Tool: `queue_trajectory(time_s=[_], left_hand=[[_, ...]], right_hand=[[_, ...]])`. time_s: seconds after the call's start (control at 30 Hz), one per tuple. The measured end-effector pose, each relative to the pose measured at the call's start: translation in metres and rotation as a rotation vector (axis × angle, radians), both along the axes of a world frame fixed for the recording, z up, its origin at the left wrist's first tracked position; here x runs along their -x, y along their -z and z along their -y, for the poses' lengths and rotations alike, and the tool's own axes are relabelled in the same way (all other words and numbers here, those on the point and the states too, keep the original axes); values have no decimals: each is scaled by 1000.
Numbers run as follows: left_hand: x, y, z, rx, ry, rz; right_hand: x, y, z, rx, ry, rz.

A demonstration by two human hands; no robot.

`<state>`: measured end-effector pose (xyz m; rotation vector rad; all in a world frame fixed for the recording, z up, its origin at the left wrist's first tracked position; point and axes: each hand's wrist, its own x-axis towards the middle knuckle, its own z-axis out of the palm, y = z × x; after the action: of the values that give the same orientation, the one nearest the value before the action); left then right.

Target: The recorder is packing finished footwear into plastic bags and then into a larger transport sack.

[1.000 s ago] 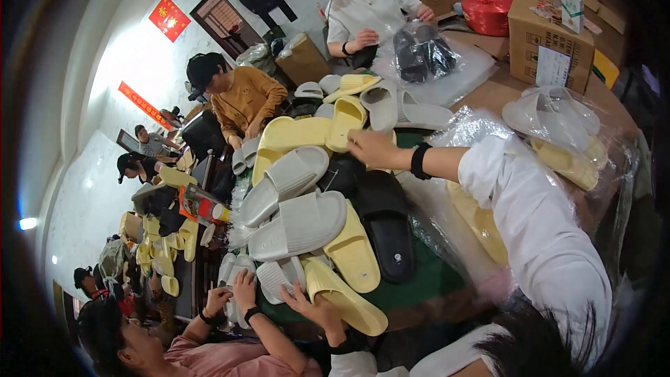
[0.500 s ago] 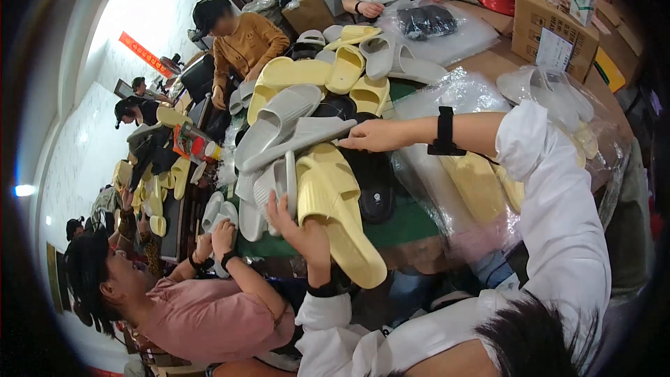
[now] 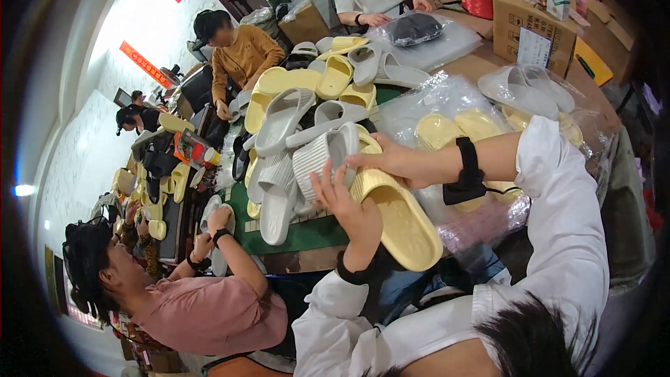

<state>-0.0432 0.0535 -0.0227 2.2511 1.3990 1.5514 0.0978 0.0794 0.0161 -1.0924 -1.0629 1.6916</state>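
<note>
A yellow slipper [image 3: 408, 227] is held tilted over the table's near edge, its heel toward me. My right hand [image 3: 401, 162] grips it near the toe end, with some fingers hidden. Pressed beside it is a grey ribbed slipper [image 3: 321, 159]. My left hand [image 3: 354, 213] has its fingers against this grey slipper, its palm next to the yellow one. Just beyond lie more grey slippers [image 3: 286, 122], one overlapping another, and a grey slipper [image 3: 276, 202] rests on the green mat to the left.
Yellow slippers [image 3: 335, 77] are heaped at the far side. Clear plastic bags [image 3: 447, 98] with slippers lie to the right, near a cardboard box [image 3: 534, 28]. A co-worker in pink [image 3: 216, 314] handles grey slippers at my left; others sit across the table [image 3: 300, 260].
The yellow slipper has shifted right, and the grey ribbed slipper has come up beside it. My right hand has moved from the grey slippers onto the yellow one, close to my left hand.
</note>
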Motion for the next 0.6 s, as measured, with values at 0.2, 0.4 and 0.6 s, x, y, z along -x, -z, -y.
queue_trajectory(time_s=[0.2, 0.4, 0.6], left_hand=[[-21, -5, -20, -34, 5, -79], [-24, -23, -89, -174, 159, -79], [-14, -31, -102, -12, 20, -186]], right_hand=[[-19, -9, -19, -15, 94, -53], [-25, -41, -70, -264, 285, 25], [-46, -64, -155, -529, 521, -27]])
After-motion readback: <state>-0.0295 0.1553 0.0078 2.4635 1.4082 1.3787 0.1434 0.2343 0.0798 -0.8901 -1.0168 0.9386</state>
